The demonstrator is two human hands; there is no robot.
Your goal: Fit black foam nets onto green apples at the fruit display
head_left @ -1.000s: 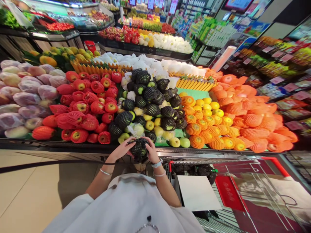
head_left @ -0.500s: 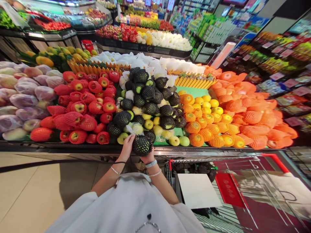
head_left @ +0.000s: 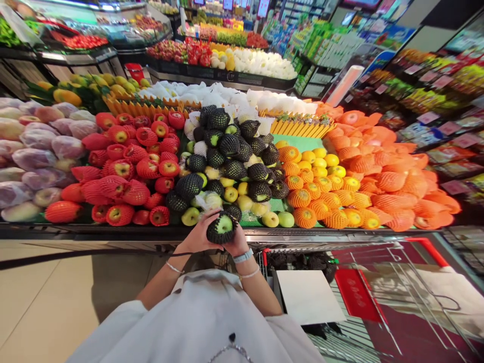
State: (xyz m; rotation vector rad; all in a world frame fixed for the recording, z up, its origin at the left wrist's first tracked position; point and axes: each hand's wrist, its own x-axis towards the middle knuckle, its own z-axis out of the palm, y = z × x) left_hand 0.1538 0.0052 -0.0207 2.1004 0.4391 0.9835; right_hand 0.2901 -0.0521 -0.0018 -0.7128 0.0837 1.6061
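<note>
Both my hands hold one green apple in a black foam net [head_left: 221, 228] at the front edge of the fruit stand [head_left: 113, 231]. My left hand [head_left: 199, 233] grips its left side with curled fingers. My right hand [head_left: 238, 242] cups it from below and the right. The apple's green top shows through the net's opening. Just beyond lies a pile of black-netted and bare green apples [head_left: 230, 161].
Red apples in red nets [head_left: 132, 161] lie to the left, oranges in orange nets [head_left: 321, 196] to the right. A shopping cart [head_left: 363, 292] stands at my right with black nets [head_left: 302, 262] and a white sheet [head_left: 308, 297] inside. Tiled floor lies to the left.
The netted apple rose from below the stand's edge to the edge and turned, so its green top now faces up. Both hands stayed on it.
</note>
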